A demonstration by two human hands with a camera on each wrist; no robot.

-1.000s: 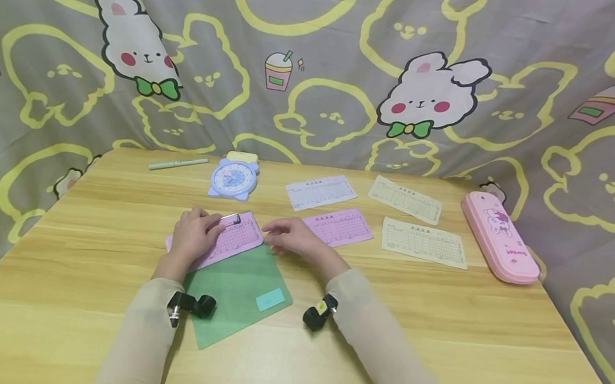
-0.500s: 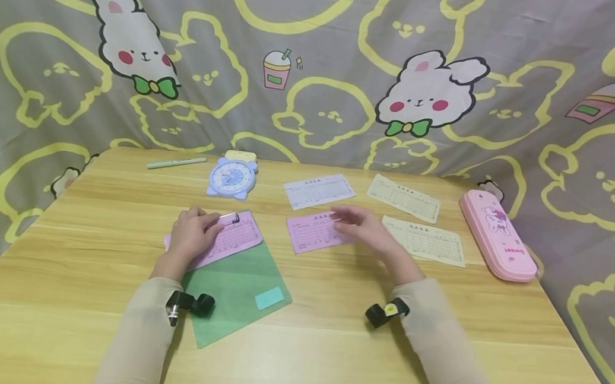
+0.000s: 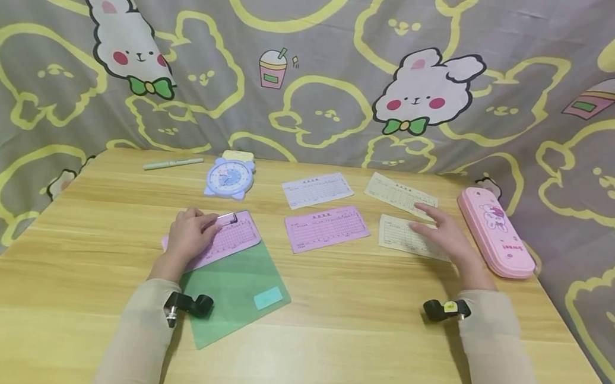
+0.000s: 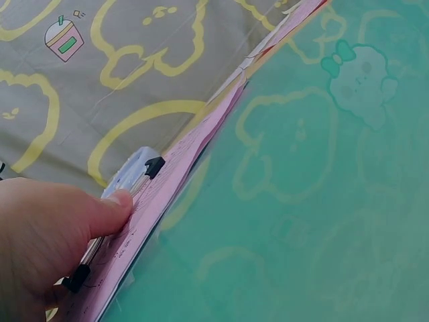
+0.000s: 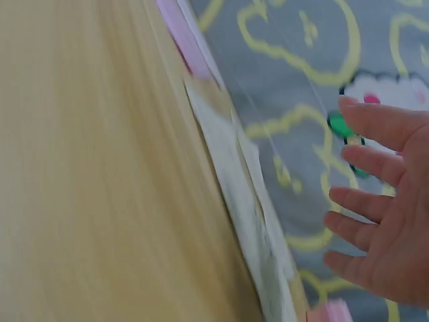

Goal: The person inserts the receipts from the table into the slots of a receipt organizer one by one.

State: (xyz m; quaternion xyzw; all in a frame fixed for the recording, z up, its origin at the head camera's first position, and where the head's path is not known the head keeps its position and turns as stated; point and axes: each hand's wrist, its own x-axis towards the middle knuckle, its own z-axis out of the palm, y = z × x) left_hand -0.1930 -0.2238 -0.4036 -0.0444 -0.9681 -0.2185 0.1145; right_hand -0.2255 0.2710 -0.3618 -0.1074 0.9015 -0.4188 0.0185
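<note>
My left hand (image 3: pixel 186 240) grips the metal clip (image 3: pixel 227 218) at the top of a green clipboard (image 3: pixel 225 296) lying on the table. A pink printed slip (image 3: pixel 231 241) lies under that clip, across the board's upper end. In the left wrist view, the thumb (image 4: pixel 119 204) presses on the clip; the other fingers are mostly hidden. My right hand (image 3: pixel 451 241) hovers with spread fingers over a cream slip (image 3: pixel 398 233) at the right. The right wrist view shows its fingers (image 5: pixel 365 168) apart and holding nothing.
Behind lie a lilac slip (image 3: pixel 317 190), a second cream slip (image 3: pixel 399 189) and another pink slip (image 3: pixel 326 229). A pink pencil case (image 3: pixel 497 235) is at the right. A blue clock-shaped item (image 3: pixel 230 178), a yellow item (image 3: pixel 237 155) and a green pen (image 3: pixel 172 163) lie back left.
My right hand has moved rightward from beside the clipboard, past the loose pink slip, to above the front cream slip. The left hand has stayed on the clip.
</note>
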